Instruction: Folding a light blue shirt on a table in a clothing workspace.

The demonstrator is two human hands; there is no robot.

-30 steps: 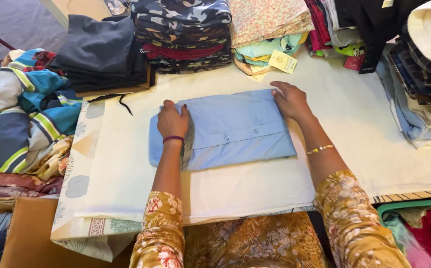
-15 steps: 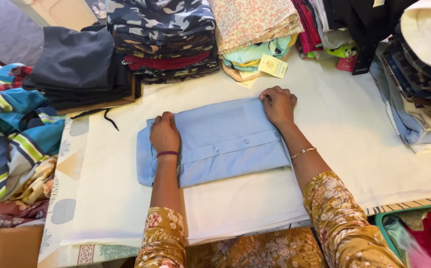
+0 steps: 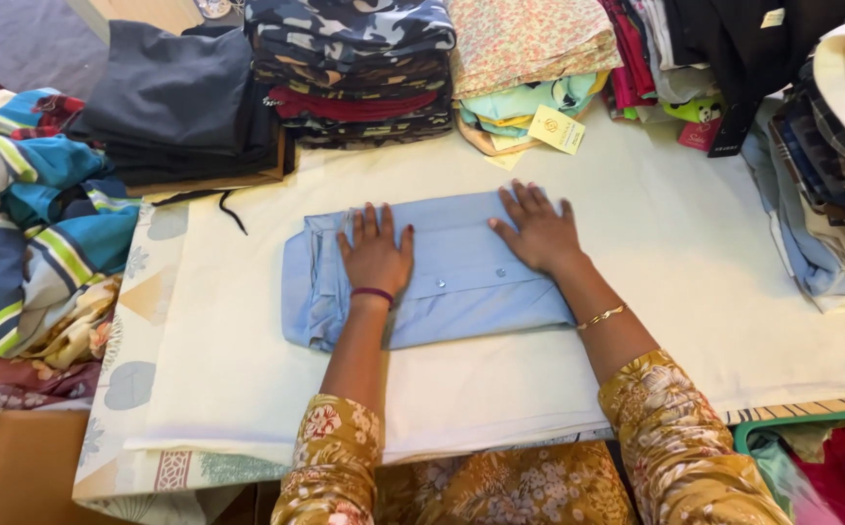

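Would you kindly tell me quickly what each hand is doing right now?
Left hand: open, palm flat on the folded light blue shirt, holding nothing.
Right hand: open, fingers spread, pressing flat on the same shirt, holding nothing.

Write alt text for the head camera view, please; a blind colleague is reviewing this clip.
Both hands lie flat on a folded light blue shirt on a cream cloth-covered table: left hand near the collar end, right hand toward the other end. Stacks of folded clothes line the far edge, including a camouflage-print stack.
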